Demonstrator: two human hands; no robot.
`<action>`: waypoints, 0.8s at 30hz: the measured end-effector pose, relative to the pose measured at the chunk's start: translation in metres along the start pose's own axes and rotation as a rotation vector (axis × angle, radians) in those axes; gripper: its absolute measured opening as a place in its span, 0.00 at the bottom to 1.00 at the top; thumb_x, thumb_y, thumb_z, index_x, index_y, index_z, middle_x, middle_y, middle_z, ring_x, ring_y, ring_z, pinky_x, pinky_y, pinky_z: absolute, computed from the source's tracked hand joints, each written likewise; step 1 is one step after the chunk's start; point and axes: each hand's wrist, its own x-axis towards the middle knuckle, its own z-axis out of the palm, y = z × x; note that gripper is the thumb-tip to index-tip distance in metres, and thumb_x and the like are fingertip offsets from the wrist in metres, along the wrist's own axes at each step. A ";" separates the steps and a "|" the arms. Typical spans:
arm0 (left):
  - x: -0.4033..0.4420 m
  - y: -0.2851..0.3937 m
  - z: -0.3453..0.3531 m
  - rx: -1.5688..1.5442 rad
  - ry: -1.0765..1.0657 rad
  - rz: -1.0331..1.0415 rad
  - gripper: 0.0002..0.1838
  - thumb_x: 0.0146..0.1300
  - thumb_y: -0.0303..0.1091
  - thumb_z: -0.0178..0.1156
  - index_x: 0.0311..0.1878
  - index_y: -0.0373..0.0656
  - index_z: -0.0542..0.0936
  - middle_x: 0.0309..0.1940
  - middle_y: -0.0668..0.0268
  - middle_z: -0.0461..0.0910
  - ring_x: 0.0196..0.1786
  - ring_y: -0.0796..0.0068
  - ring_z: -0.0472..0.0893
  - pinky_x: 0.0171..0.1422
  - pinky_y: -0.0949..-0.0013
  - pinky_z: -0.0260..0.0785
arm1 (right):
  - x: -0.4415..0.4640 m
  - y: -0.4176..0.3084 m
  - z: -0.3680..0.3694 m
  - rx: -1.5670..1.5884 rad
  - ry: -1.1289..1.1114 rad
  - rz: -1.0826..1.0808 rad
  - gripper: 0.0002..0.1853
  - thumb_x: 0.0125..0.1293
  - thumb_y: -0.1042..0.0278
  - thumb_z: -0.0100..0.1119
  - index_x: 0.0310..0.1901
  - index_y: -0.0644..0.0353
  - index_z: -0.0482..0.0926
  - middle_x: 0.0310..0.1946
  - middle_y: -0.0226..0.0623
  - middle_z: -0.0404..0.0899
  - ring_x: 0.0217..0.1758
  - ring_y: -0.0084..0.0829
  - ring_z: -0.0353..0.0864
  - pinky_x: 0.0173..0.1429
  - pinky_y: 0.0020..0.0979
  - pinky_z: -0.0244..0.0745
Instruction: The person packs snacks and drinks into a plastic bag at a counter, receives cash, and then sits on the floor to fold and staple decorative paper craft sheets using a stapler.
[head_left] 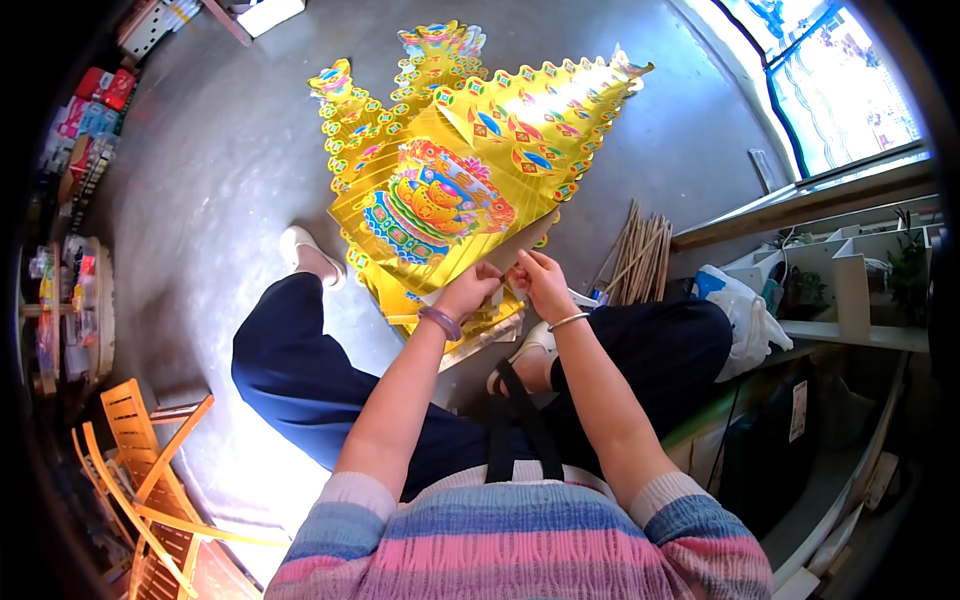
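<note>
A large folded gold paper ornament (400,180) stands in front of my knees, printed with a colourful bowl design and edged with scalloped coin shapes that rise to several points. My left hand (472,288), with a purple bangle at the wrist, is closed at the ornament's near lower edge. Close beside it my right hand (543,284), with a silver bangle, is pinched at the same edge, by a brownish inner face of the sheet. The fingertips nearly meet, and what lies exactly between them is partly hidden. More gold paper layers (480,335) show beneath my hands.
A bundle of thin sticks (638,255) lies on the floor to the right, near a white plastic bag (740,315). Wooden folding chairs (150,470) stand at lower left. Packed goods (95,120) line the left side; white shelving (850,280) is at right.
</note>
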 end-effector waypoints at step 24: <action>-0.010 0.043 0.016 -0.575 0.245 0.224 0.16 0.58 0.33 0.60 0.47 0.36 0.74 0.38 0.63 0.78 0.39 0.75 0.78 0.46 0.71 0.70 | 0.007 -0.003 0.000 -0.647 0.385 -0.182 0.08 0.52 0.72 0.58 0.29 0.70 0.78 0.17 0.36 0.78 0.18 0.24 0.79 0.24 0.25 0.73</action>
